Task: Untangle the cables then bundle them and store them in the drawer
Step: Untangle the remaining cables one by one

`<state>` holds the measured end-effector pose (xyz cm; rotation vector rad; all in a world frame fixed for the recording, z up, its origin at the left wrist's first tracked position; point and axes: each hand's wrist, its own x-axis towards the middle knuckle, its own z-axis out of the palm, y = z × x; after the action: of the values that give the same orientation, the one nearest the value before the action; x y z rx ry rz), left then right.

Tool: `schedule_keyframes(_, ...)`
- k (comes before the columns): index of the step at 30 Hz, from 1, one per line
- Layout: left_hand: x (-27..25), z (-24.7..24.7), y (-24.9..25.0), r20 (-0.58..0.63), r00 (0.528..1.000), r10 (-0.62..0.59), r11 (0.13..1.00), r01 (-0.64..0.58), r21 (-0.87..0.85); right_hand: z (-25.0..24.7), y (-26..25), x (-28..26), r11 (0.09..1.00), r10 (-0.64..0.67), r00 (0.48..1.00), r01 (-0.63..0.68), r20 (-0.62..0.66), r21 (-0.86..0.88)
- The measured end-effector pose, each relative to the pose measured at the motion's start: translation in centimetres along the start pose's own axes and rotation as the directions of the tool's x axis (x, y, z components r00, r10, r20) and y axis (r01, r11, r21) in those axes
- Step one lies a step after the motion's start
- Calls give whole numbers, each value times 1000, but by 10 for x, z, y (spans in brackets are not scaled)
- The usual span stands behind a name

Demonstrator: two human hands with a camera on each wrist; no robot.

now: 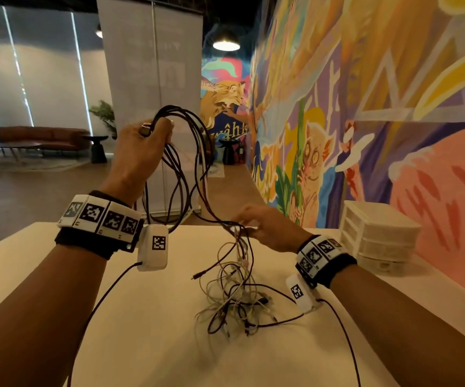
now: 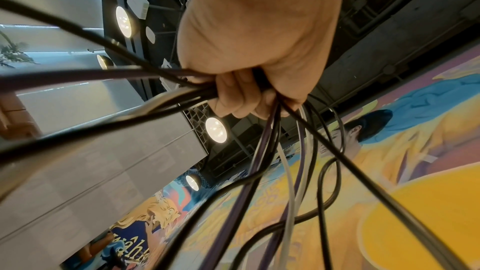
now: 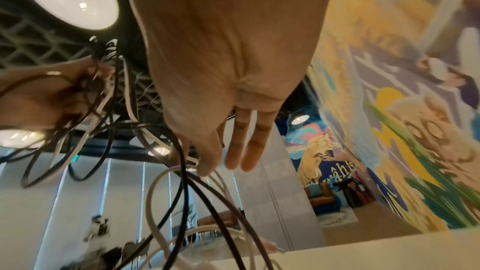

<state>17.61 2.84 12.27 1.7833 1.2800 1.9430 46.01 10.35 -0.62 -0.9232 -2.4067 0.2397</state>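
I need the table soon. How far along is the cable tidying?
Early. The left hand grips dark cable loops lifted clear; the open right hand reaches into strands. A tangled pile remains on the table. Nothing's bundled; the drawer unit looks closed.

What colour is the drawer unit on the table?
White, translucent-looking plastic: the drawer unit shows best in the head view, at the table's far right.

A bundle of dark cables is gripped in the raised left hand, above the worktop. Strands beside the tangled pile on the worktop are touched by the right hand. A white drawer unit is seen at the worktop's right edge.
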Motion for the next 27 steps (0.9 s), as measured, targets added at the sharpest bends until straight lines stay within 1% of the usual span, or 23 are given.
schedule_keyframes(2,0,-4,-1,0,1000,12,1000,-12,1,6,3,5,996,-23,999,26,36,-91)
schedule_keyframes(3,0,-8,-3,-9,1000,17,1000,-17,-4,7,5,5,992,-36,999,38,19,-118)
schedule_keyframes(4,1,-13,-5,-25,999,20,1000,-20,-10,5,7,3,987,-46,998,41,-32,-153)
schedule_keyframes(5,3,-20,-8,-47,999,23,1000,-23,-14,1,9,-1,984,-42,992,21,-116,-177)
schedule_keyframes(6,5,-27,-11,-77,997,19,1000,-20,-21,-4,15,-5,987,-6,975,-31,-223,-161)
schedule_keyframes(7,6,-35,-14,-115,993,5,999,-8,-31,-9,22,-10,992,70,937,-101,-343,-75)
schedule_keyframes(8,9,-43,-18,-154,988,-13,999,7,-42,-15,30,-16,980,200,874,-184,-442,81)
schedule_keyframes(9,10,-49,-21,-188,982,-31,998,21,-56,-21,38,-22,926,363,790,-246,-494,287)
schedule_keyframes(10,11,-53,-23,-218,975,-49,997,34,-74,-27,46,-28,830,514,709,-267,-483,490)
schedule_keyframes(11,12,-56,-25,-249,966,-69,994,45,-98,-32,53,-33,731,615,653,-261,-442,630)
schedule_keyframes(12,13,-57,-26,-276,957,-91,990,58,-126,-36,58,-38,666,669,624,-262,-404,698)
schedule_keyframes(13,15,-57,-26,-293,950,-110,987,68,-148,-38,61,-42,636,692,617,-275,-375,721)
schedule_keyframes(14,16,-54,-26,-292,949,-120,985,77,-156,-39,64,-46,626,698,622,-290,-354,724)
schedule_keyframes(16,16,-42,-25,-248,961,-122,986,89,-142,-40,64,-51,626,686,648,-295,-331,722)
schedule_keyframes(19,13,-17,-20,-161,983,-91,993,78,-84,-41,62,-53,626,668,676,-283,-312,727)
schedule_keyframes(22,11,7,-8,-45,997,-67,995,64,-77,-42,57,-50,625,657,694,-286,-292,726)
schedule_keyframes(25,3,28,6,56,998,-29,998,31,-50,-45,52,-49,635,645,692,-249,-324,732)
schedule_keyframes(27,-6,42,14,128,992,-1,998,8,-55,-46,46,-51,645,622,706,-216,-339,733)
